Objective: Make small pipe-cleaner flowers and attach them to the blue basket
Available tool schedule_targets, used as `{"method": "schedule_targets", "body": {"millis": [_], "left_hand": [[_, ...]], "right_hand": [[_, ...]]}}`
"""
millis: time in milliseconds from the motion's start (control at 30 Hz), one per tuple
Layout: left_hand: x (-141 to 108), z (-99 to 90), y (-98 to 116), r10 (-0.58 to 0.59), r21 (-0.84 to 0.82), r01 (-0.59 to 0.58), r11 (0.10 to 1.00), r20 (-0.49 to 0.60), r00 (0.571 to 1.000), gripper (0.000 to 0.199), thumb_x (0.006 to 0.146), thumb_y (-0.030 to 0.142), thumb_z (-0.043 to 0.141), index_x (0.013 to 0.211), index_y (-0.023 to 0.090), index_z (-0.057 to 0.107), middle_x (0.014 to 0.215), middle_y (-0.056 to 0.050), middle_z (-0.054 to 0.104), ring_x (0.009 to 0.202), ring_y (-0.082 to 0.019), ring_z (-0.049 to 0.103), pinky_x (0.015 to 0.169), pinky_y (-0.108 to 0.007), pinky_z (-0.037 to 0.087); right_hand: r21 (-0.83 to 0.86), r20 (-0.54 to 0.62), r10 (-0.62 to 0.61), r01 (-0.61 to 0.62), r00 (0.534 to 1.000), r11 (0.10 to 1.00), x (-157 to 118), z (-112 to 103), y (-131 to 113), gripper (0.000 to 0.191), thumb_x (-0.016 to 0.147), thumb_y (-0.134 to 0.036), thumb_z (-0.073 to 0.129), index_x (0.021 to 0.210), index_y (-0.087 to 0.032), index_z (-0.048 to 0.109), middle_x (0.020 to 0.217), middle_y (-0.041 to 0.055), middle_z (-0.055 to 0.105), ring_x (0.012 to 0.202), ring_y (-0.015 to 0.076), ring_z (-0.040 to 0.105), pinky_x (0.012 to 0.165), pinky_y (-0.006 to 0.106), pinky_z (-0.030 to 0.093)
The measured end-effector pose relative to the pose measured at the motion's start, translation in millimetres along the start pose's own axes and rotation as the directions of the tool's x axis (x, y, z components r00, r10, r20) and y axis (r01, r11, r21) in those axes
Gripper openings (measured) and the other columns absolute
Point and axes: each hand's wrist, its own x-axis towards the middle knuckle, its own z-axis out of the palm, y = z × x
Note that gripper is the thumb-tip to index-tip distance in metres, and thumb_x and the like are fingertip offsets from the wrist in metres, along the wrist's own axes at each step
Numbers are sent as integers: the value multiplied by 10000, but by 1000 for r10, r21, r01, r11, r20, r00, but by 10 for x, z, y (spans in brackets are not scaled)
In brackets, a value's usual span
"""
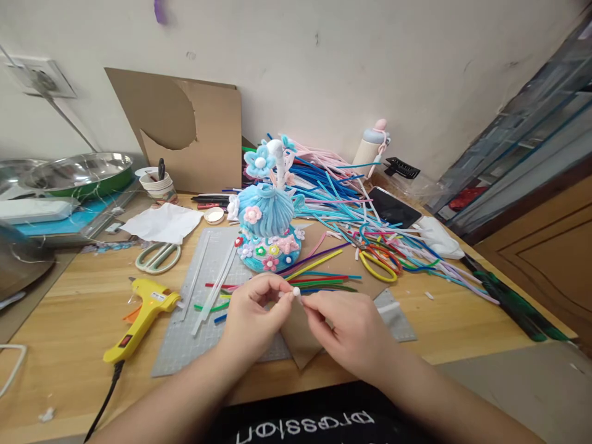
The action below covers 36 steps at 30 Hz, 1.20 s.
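Note:
My left hand (261, 308) and my right hand (349, 327) meet in front of me, both with fingers pinched. Between their fingertips is a small white pipe cleaner piece (296, 291), which looks rolled into a ball; the fingers cover part of it. Just beyond stands a fluffy blue pipe cleaner figure (271, 213) decorated with coloured flowers and topped by a white stem. Several cut pipe cleaners (319, 283) in red, green, blue and yellow lie behind my hands. Underneath are a grey cutting mat (173, 351) and a piece of brown cardboard (300, 348).
A yellow glue gun (143, 317) rests at left with glue sticks (215, 293) near it. Green-handled scissors (158, 257) and yellow-handled scissors (377, 265) lie farther back. A large heap of pipe cleaners (328, 185), a phone (395, 206) and pliers (513, 302) occupy the right side.

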Motion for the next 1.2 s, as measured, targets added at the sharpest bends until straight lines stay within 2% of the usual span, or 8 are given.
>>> {"method": "schedule_targets", "body": {"millis": [100,200,333,467,600,733,1033,1200], "left_hand": [[-10,0,-16,105,127,-101,987,-22,994,62,773,153,605,716,160,626,668,-6,613,600,-112,552,566,-222,446],[-22,-1,-15,234,223,-233,947,23,972,62,767,114,604,732,156,633,665,-6,613,591,-107,559,568,-218,446],[-31,2,16,303,226,-331,916,149,941,104,737,56,580,707,148,620,655,-15,607,629,-123,565,601,-233,446],[-15,1,46,161,46,-172,984,186,969,88,741,93,576,678,143,610,657,-25,601,616,-125,547,572,-232,435],[5,0,49,-64,-154,86,984,140,988,81,749,195,621,690,141,604,676,-17,587,568,-97,500,515,-205,395],[5,2,53,-210,-230,226,947,92,973,135,725,251,668,690,144,595,600,18,542,534,-78,457,500,-185,366],[24,-18,18,-217,-192,219,957,32,976,132,726,276,679,711,157,625,594,19,572,539,-87,488,496,-189,395],[34,-31,0,-66,47,66,997,-2,998,71,758,219,636,722,159,641,668,-12,626,594,-114,554,557,-224,442]], "right_hand": [[-36,10,-34,34,999,999,-23,-10,-81,169,867,-113,448,762,-161,572,642,17,602,588,133,547,583,250,354],[-19,26,-54,55,998,998,-15,-44,-130,195,871,-111,428,736,-159,561,622,13,581,575,127,527,574,251,339],[93,12,85,-85,996,992,53,-103,-90,158,866,-149,479,756,-170,591,614,-13,581,541,103,511,544,229,335],[298,29,254,-251,967,921,114,-99,8,111,865,-177,510,847,-186,619,690,-16,639,581,99,557,532,196,372],[293,19,226,-221,974,930,94,-46,44,148,847,-139,502,851,-184,643,711,-7,653,603,104,562,565,204,383],[199,18,171,-171,985,965,56,-21,5,178,865,-142,478,781,-174,632,645,-10,606,563,98,507,560,215,351],[81,24,100,-102,995,992,65,8,-35,202,870,-117,454,713,-171,570,620,-12,554,564,99,488,565,221,323],[24,7,76,-76,997,997,56,46,-90,218,878,-139,442,694,-166,556,594,-6,556,537,107,489,551,239,317]]}}
